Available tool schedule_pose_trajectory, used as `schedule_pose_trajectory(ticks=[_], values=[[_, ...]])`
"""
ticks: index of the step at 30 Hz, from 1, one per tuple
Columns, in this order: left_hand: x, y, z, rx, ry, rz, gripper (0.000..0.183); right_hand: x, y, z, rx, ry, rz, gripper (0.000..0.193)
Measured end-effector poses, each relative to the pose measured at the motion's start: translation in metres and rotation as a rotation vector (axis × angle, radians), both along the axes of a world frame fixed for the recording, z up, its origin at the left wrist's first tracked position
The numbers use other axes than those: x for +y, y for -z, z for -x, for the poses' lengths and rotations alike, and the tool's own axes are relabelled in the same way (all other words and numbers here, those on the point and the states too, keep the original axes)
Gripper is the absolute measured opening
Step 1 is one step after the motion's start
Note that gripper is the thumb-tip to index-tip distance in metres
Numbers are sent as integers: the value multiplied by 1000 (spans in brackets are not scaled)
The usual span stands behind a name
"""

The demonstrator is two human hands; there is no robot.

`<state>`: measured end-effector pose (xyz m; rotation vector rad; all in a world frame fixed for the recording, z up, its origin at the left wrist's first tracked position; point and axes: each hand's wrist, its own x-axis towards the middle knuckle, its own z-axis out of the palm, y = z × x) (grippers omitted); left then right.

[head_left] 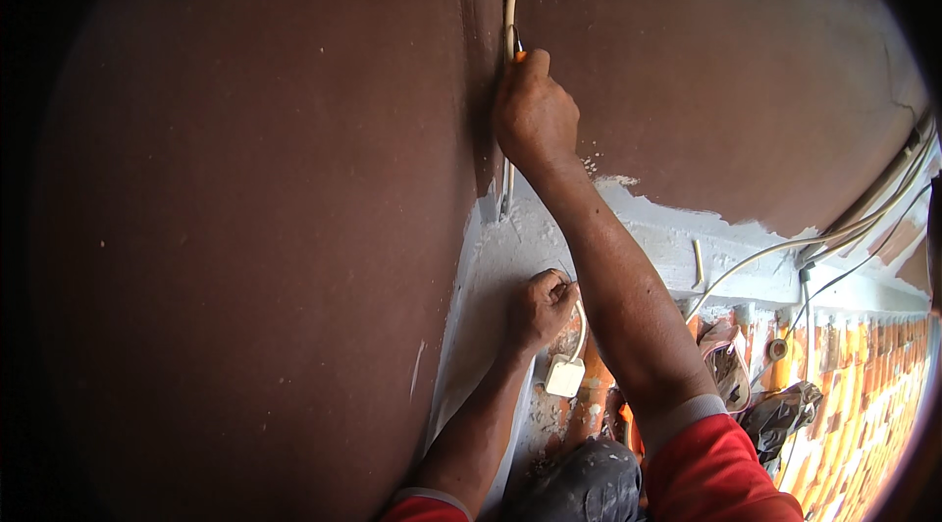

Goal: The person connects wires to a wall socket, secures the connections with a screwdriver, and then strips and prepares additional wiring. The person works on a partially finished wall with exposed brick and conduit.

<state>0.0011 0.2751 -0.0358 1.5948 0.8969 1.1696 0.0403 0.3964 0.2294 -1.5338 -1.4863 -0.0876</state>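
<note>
My right hand (538,115) reaches up to the wall corner, fingers closed around a small orange-handled tool (521,56). A thin metal tip shows above the fist, right beside a cream cable (511,7) running up the corner. Most of the tool is hidden, so its exact kind does not show. Lower down, my left hand (542,308) is closed in a pinch on a short white cable (582,324), near its upper end. Fine wire ends seem to stick out by the fingertips. That cable leads down to a small white square box (565,376).
Brown walls (265,208) meet at the corner above a rough grey-white ledge (648,228). Loose cables (765,252) cross on the right. Orange roof tiles (844,394) lie below, with a tape roll (777,349), a black plastic bag (782,409) and a worn bag-like item (726,365).
</note>
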Motion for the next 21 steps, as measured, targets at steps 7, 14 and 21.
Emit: schedule_pose_trajectory(ticks=[7,14,21], values=[[4,11,2,13,-24,0,22,-3,-2,6,-20,-17,3,25],[0,-1,3,19,-37,-21,24,-6,-2,6,-24,-5,45,24],[5,14,0,-33,-1,-1,23,-3,-5,5,4,-24,63,25]])
